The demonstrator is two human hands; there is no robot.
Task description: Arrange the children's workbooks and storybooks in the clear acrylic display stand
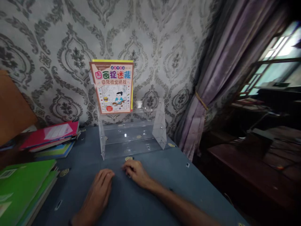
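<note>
My left hand [100,188] rests on the blue tabletop, fingers stretched forward and side by side, holding nothing that I can see. To its right, my right hand [136,172] lies on the cloth with loosely bent fingers and nothing visible in them. Just behind both hands stands a clear plastic tiered rack [129,138], apart from them. On the rack's top tier, a picture book [113,88] with a colourful Chinese title and a yellow edge leans upright against the wallpaper side. The fingertips of the right hand are slightly blurred.
A stack of green-covered books [25,185] occupies the near left of the table [131,201]. Behind it lie several books under a pink one [51,135], beside an orange-brown object [14,106]. Patterned wallpaper [150,37] backs the table; a tied purple curtain [207,78] hangs at right.
</note>
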